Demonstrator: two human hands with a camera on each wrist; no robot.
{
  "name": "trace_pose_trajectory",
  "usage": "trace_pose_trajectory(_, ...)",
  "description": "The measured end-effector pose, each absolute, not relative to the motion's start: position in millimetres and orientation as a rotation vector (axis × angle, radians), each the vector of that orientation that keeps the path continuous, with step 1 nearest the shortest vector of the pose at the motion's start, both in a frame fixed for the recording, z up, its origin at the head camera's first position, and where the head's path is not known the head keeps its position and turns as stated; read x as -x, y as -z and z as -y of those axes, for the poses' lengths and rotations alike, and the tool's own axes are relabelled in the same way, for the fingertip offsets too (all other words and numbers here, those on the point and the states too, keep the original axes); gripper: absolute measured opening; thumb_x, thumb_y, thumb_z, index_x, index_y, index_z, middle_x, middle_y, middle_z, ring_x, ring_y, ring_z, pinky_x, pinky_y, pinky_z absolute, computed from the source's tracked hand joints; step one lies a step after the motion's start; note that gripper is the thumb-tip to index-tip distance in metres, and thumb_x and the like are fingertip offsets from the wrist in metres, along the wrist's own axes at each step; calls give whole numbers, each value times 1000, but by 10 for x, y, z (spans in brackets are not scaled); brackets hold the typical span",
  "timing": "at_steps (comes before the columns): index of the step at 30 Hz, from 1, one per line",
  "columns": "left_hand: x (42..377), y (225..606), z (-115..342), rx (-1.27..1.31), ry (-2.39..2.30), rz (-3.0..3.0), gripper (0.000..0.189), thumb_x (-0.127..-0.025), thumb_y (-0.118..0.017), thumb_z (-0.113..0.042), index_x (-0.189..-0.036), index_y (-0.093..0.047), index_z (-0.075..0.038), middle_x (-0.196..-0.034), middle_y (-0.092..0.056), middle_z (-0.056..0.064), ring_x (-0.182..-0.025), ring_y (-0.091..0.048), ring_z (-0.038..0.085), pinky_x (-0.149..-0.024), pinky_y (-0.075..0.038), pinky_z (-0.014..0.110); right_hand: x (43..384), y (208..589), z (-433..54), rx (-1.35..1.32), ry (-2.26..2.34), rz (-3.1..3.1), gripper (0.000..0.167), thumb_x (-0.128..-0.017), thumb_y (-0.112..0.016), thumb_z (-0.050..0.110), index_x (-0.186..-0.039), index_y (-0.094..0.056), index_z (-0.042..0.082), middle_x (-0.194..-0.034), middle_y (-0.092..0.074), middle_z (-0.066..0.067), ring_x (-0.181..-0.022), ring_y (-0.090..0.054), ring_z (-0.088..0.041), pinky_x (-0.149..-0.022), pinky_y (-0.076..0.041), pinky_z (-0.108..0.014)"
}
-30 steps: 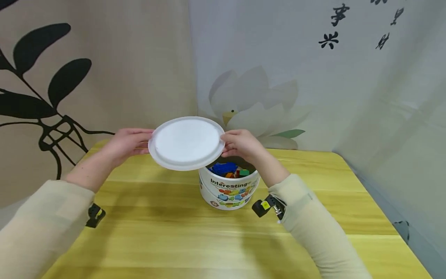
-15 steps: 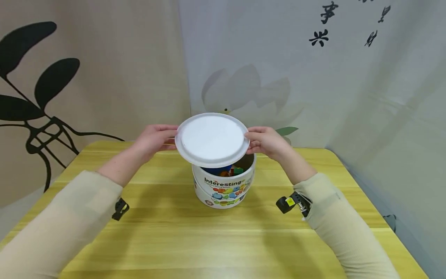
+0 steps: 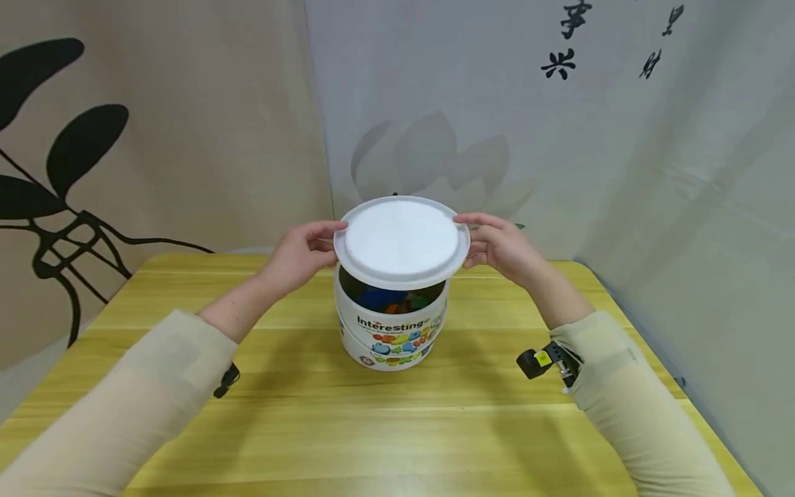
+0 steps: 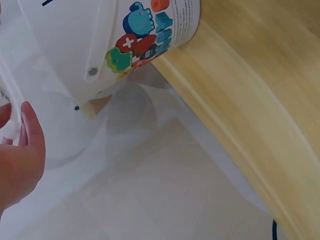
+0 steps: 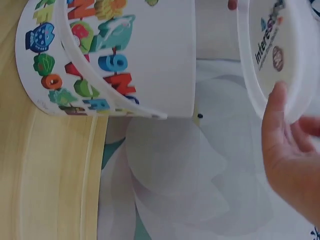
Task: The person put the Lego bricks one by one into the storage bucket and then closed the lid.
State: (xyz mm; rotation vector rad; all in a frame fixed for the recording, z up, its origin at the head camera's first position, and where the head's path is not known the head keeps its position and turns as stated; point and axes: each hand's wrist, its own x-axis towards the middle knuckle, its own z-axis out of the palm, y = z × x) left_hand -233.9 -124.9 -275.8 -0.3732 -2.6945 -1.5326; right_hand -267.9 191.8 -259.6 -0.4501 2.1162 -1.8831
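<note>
A round white lid (image 3: 400, 238) is held level above the bucket, apart from its rim. Its plain face points up; the right wrist view shows printed lettering on the lid's underside (image 5: 272, 50), facing the bucket. My left hand (image 3: 301, 255) pinches the lid's left edge, and my right hand (image 3: 503, 245) pinches the right edge between thumb and fingers. Below, the white printed bucket (image 3: 391, 345) stands upright on the table. Blue, orange and green pieces (image 3: 388, 300) show inside it, partly hidden by the lid.
The wooden table (image 3: 373, 435) reaches to a fabric backdrop (image 3: 248, 138) right behind it, printed with plants and characters. A handle (image 5: 95, 75) hangs along the bucket's side. A small black camera (image 3: 537, 362) sits on my right wrist.
Both hands have carried the lid to the right, from left of the bucket to over it. The bucket stays standing on the table, while the head view has shifted slightly.
</note>
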Motion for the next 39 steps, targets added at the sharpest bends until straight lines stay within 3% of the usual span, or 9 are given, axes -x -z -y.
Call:
trace_pose_trajectory(3,2333,2770,1232,398,1397,2678,42,-93,-57,-12,-134,-50,-7,-129,-52,17,-111,-55,32,-94,-51,44,2686,2597,-1943,534,1860,-2241,37,-95,-46,4,-132,-46,0,-91,-64,7,-73,-62,-9,-66,-56,-22)
trace_pose_trajectory(7,2319,2754,1205,403,1289,2605,36,-93,-57,-19,-127,-57,-4,-122,-56,17,-109,-56,31,-95,-50,46,2693,2570,-1917,582,1800,-2510,36,-94,-54,13,-127,-53,-3,-88,-61,13,-76,-59,-4,-65,-55,-19)
trace_pose_trajectory(12,2311,2702,1158,334,1339,2517,35,-94,-55,-26,-122,-60,-3,-105,-63,15,-96,-58,25,-84,-56,35,2691,2508,-1839,529,1798,-2686,35,-93,-58,21,-119,-60,-2,-89,-62,9,-76,-59,-4,-68,-55,-17)
trace_pose_trajectory(17,2302,2675,1122,223,1430,2489,45,-93,-56,-30,-132,-51,-8,-99,-63,13,-86,-59,21,-72,-57,22,2715,2469,-1755,385,1859,-2685,36,-91,-61,19,-121,-60,-1,-81,-61,7,-61,-59,-5,-63,-56,-20)
trace_pose_trajectory(23,2311,2742,1125,137,1463,2520,46,-95,-52,-35,-133,-51,-9,-103,-64,14,-85,-60,23,-66,-53,16,2755,2529,-1691,222,1756,-2658,40,-91,-60,22,-126,-57,2,-91,-61,-3,-60,-58,-6,-64,-57,-22)
trace_pose_trajectory(30,2323,2890,1152,32,1458,2604,45,-97,-47,-35,-132,-53,-8,-110,-58,13,-92,-53,23,-67,-51,20,2773,2666,-1638,162,1561,-2673,41,-92,-58,27,-125,-58,3,-103,-63,-15,-64,-59,-10,-67,-57,-25)
trace_pose_trajectory(39,2328,3084,1145,-13,1403,2736,43,-98,-44,-28,-133,-51,-3,-118,-56,16,-92,-51,24,-68,-48,22,2778,2835,-1593,47,1437,-2630,37,-90,-61,23,-121,-60,1,-98,-63,-13,-60,-59,-11,-60,-56,-21)
